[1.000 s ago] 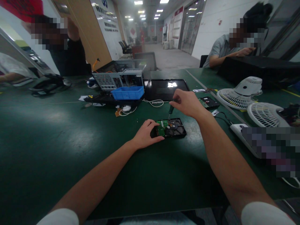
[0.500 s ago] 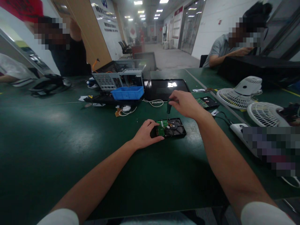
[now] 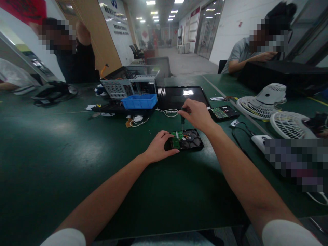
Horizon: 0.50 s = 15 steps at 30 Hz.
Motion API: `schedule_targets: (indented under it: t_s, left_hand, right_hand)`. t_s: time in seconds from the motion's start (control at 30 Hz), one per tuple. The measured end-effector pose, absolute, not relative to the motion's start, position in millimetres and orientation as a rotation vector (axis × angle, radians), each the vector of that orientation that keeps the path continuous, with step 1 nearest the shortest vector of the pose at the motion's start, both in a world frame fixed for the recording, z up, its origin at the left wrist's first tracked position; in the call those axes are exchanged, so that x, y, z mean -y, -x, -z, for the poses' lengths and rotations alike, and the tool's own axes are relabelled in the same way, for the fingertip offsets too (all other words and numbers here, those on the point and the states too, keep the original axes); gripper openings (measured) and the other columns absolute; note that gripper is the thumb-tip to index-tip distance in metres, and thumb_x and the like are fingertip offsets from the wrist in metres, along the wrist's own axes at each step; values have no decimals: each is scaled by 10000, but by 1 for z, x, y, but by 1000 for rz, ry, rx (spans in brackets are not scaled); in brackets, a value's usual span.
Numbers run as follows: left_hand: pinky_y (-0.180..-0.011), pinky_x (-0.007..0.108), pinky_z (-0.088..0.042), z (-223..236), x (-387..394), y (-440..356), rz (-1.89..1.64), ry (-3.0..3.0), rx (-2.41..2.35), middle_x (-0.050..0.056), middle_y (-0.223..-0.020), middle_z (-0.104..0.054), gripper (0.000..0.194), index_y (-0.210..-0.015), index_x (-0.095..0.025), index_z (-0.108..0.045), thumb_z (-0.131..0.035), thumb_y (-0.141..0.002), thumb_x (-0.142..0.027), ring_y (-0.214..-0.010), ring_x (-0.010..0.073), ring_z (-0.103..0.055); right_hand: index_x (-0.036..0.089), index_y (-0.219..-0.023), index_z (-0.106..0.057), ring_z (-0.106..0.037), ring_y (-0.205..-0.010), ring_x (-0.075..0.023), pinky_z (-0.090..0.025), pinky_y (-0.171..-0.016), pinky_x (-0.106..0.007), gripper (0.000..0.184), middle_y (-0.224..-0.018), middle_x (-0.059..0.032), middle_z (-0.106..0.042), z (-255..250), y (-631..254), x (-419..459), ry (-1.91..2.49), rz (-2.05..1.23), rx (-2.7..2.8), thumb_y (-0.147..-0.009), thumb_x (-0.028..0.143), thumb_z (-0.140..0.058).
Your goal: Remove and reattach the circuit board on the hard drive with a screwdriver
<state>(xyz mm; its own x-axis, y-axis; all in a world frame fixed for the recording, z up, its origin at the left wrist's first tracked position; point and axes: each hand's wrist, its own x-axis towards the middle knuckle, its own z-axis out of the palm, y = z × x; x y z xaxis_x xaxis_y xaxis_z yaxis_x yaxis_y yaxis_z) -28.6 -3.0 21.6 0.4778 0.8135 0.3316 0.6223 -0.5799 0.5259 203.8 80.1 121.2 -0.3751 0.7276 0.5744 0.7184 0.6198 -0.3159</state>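
A black hard drive [image 3: 191, 140] lies on the green table [image 3: 77, 160], its green circuit board [image 3: 176, 139] facing up. My left hand [image 3: 160, 146] rests on the drive's left end, fingers curled over its edge and pressing it down. My right hand [image 3: 196, 114] is closed around the handle of a small screwdriver [image 3: 182, 120]. The screwdriver stands nearly upright with its tip on the circuit board.
A second hard drive [image 3: 222, 112] lies behind my right hand. A blue bin [image 3: 140, 101], an open computer case [image 3: 130, 84] and a black panel [image 3: 180, 96] stand farther back. Two white fans [image 3: 265, 100] and a power strip [image 3: 260, 141] lie right. Two people sit across the table.
My right hand has shifted left and the screwdriver has gone from tilted to nearly upright over the board. My left hand has stayed on the drive.
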Motion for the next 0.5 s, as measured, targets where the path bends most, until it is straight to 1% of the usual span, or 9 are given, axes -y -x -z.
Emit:
schedule_targets:
  t_s: [0.13, 0.23, 0.33, 0.5]
  left_hand:
    - [-1050, 500, -506, -20, 2, 28, -824, -2409, -1199, 111, -1278, -541, 678, -1342, -230, -591, -764, -829, -638, -1206, 314, -552]
    - [-1047, 508, -508, -19, 2, 29, -818, -2403, -1208, 114, -1289, -537, 695, -1343, -236, -590, -771, -815, -650, -1211, 321, -552]
    - [-1045, 510, -513, -20, 3, 29, -798, -2399, -1216, 112, -1299, -531, 702, -1349, -241, -585, -767, -815, -658, -1216, 321, -552]
    - [-1059, 516, -506, -23, 4, 29, -794, -2402, -1204, 113, -1302, -532, 716, -1367, -250, -575, -782, -800, -635, -1227, 328, -551]
  right_hand:
    - [215, -1014, -630, -641, -865, -248, -461, -791, -368, 171, -964, -89, -703, -123, -203, -77, 1127, -29, 2193, -959, 376, -639]
    - [203, -1047, -627, -653, -890, -258, -474, -811, -376, 147, -1010, -106, -708, -123, -203, -76, 1142, -26, 2202, -933, 293, -641]
    - [197, -1054, -620, -665, -895, -260, -491, -815, -378, 167, -1053, -117, -720, -122, -204, -77, 1157, -60, 2170, -895, 239, -649]
    - [212, -1032, -616, -675, -864, -252, -506, -802, -376, 166, -976, -86, -735, -122, -204, -78, 1145, -126, 2154, -878, 250, -665]
